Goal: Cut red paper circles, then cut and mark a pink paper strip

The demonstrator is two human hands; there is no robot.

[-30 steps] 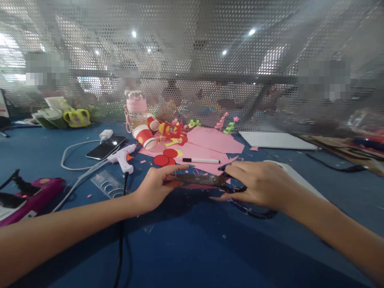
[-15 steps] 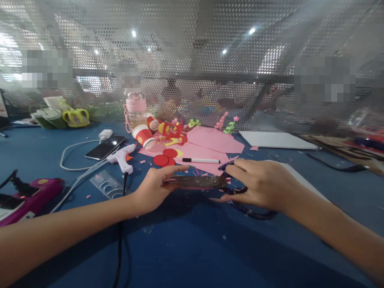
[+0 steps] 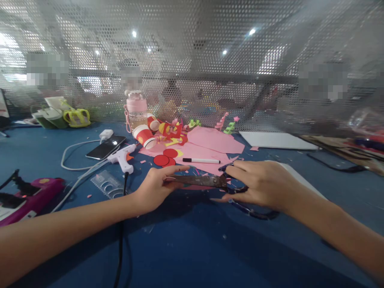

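Head view: blue table (image 3: 192, 248) beneath both hands; right hand (image 3: 261, 184) closed around dark handles, left hand (image 3: 156, 188) pinching the blade tip of 1 scissors (image 3: 199, 181) held between them, judged rigid, sharp-edged, safest gripped by the handles.

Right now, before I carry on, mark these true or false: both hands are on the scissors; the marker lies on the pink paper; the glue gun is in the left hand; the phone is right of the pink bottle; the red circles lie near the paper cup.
1. Both hands are on the scissors. True: the right hand is at the handles, the left hand at the blade tips.
2. The marker lies on the pink paper. True.
3. The glue gun is in the left hand. False: it lies on the blue table, untouched.
4. The phone is right of the pink bottle. False: it lies to its left.
5. The red circles lie near the paper cup. True.
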